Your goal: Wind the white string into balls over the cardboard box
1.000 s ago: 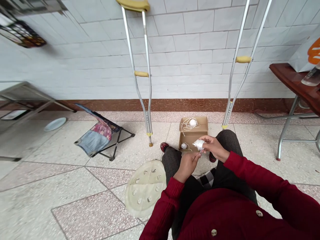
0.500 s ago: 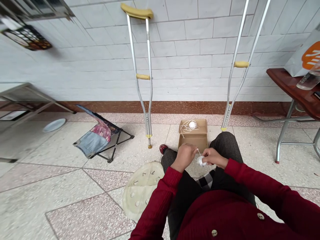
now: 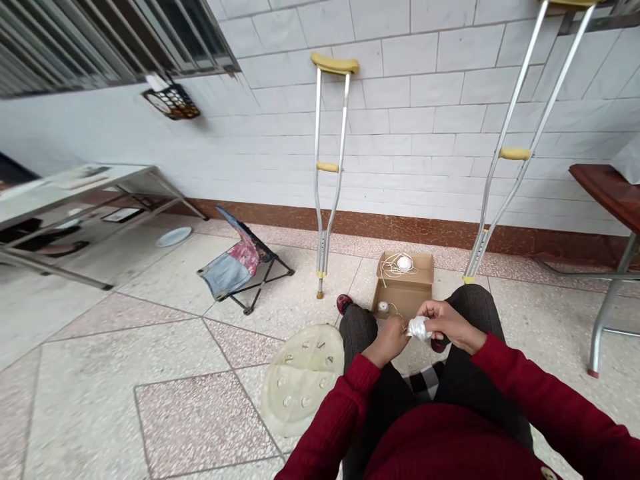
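A small bundle of wound white string (image 3: 419, 328) is between my hands, above my lap. My right hand (image 3: 453, 325) is closed around its right side. My left hand (image 3: 391, 341) pinches at the bundle's left end, where a bit of white string shows; the fingertips are partly hidden. Beyond my hands an open cardboard box (image 3: 406, 293) rests on the floor. In its lid lies a white ball of string (image 3: 404, 263) with loose loops. A smaller white piece (image 3: 383, 307) sits in the box's left corner, a thin string trailing from it.
Two crutches, a left one (image 3: 327, 167) and a right one (image 3: 515, 154), lean on the tiled wall. A folding chair (image 3: 233, 270) and a round pale mat (image 3: 300, 383) are to the left. Further left are a plate (image 3: 173, 237) and a table (image 3: 135, 175). A red-brown table (image 3: 607, 193) stands right.
My left hand has come up against the string bundle; the stretch of string between my hands has gone. The view has turned left, and the box's left corner now shows the smaller white piece.
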The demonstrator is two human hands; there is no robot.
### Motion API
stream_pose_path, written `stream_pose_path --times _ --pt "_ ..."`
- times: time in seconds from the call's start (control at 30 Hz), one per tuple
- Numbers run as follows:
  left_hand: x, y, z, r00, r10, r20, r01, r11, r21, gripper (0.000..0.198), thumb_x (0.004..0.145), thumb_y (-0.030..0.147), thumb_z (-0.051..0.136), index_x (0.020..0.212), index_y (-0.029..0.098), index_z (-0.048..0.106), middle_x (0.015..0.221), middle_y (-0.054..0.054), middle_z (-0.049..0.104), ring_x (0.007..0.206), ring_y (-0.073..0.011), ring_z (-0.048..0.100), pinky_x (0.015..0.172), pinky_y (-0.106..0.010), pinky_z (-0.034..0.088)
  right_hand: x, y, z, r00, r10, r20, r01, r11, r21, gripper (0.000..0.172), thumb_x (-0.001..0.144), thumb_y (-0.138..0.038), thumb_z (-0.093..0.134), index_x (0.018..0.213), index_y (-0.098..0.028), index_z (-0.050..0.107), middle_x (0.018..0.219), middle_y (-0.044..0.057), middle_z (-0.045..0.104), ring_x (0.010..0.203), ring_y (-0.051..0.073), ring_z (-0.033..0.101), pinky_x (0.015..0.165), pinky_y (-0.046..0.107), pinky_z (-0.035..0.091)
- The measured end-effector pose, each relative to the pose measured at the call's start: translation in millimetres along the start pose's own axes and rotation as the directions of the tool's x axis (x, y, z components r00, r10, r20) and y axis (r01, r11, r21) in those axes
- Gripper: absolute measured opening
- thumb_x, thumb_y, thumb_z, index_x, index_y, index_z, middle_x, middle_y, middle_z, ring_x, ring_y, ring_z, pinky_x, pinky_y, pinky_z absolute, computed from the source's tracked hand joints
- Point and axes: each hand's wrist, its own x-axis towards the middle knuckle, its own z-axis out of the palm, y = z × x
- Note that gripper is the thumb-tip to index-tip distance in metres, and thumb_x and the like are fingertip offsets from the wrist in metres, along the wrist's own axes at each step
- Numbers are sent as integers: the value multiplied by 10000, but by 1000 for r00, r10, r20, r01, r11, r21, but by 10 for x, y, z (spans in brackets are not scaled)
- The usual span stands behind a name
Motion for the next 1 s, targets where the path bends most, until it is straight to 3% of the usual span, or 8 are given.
stream_pose_path --times 0.17,0.23,0.33,0.47,0.67,0.77,0.9,1.0 --pt "68 101 -248 990 133 46 -137 988 76 287 903 228 477 689 166 656 660 -5 637 650 -129 565 622 -214 361 -84 154 -40 979 140 148 -121 984 -132 163 559 -152 656 718 -159 618 516 -57 551 347 39 375 325 158 260" --pt "75 188 -306 987 159 14 -159 967 200 269 901 231 492 699 172 659 685 -19 651 681 -148 581 648 -230 372 -17 235 -95 989 131 70 -118 978 -170 146 549 -139 639 689 -158 606 486 -60 540 344 47 387 317 154 253" --pt "58 316 -307 973 226 -48 -195 913 357 229 904 251 504 778 172 679 764 -62 677 767 -190 606 715 -269 395 154 302 -200 982 84 -169 -98 992 -74 108 535 -138 620 629 -156 568 425 -66 502 335 49 379 313 149 209" --pt "22 450 -260 967 245 -66 -213 925 315 262 942 275 452 874 181 687 779 -64 685 746 -192 612 686 -271 401 299 150 -302 949 65 -310 -38 995 91 135 543 -177 651 649 -144 575 481 -48 542 371 42 411 346 148 237" --pt "63 510 -253 955 272 -115 -272 962 15 322 948 315 453 764 159 667 769 -38 671 746 -164 602 696 -249 418 89 -518 -254 989 -46 -137 89 940 329 200 580 -210 728 728 -139 613 574 -22 578 424 36 433 352 148 215" --pt "150 405 -268 965 239 -109 -246 967 -58 338 938 315 466 737 147 679 714 -34 668 681 -158 597 653 -244 431 -76 -696 -199 995 -100 -13 99 947 305 206 604 -218 733 758 -146 619 595 -26 584 417 30 424 345 144 215" --pt "290 332 -463 947 282 -153 -281 959 26 255 935 268 474 910 163 704 864 -53 712 804 -180 631 738 -274 456 -126 -525 -192 982 58 181 -64 998 27 204 579 -189 731 752 -131 641 551 -35 580 377 32 421 330 138 258" --pt "342 414 -626 924 354 -146 -303 910 284 208 915 254 511 883 171 699 849 -59 706 834 -201 621 808 -319 436 41 -294 -275 996 72 55 -65 992 -111 182 547 -155 710 708 -134 628 506 -43 579 359 43 431 321 140 290"
